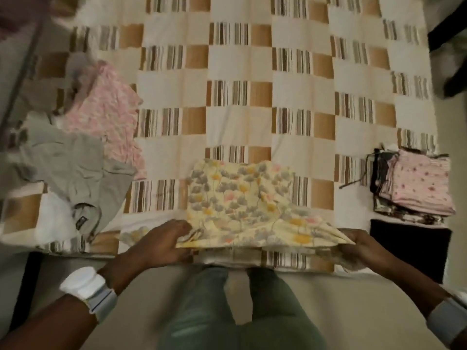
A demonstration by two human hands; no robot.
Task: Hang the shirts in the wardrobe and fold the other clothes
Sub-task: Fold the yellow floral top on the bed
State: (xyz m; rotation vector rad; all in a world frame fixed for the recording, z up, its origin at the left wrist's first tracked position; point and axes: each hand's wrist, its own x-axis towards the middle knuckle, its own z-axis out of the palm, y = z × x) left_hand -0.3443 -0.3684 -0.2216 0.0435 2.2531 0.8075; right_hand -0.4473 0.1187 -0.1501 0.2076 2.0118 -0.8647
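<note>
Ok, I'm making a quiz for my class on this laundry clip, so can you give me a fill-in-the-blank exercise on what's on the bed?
1. Both hands, left hand and right hand, grip the near edge of the ____ floral garment.
2. The folded stack lies on the person's ____ side.
3. The grey garment lies beside a ____ one.

Missing words: yellow; right; pink

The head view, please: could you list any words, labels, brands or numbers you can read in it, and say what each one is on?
No text can be read in this view.
Dark neck label inside the grey shirt, at about: too small and blurred to read.
Yellow floral garment, pink folded stack, checked bedspread: patterns only, no lettering seen.
</note>
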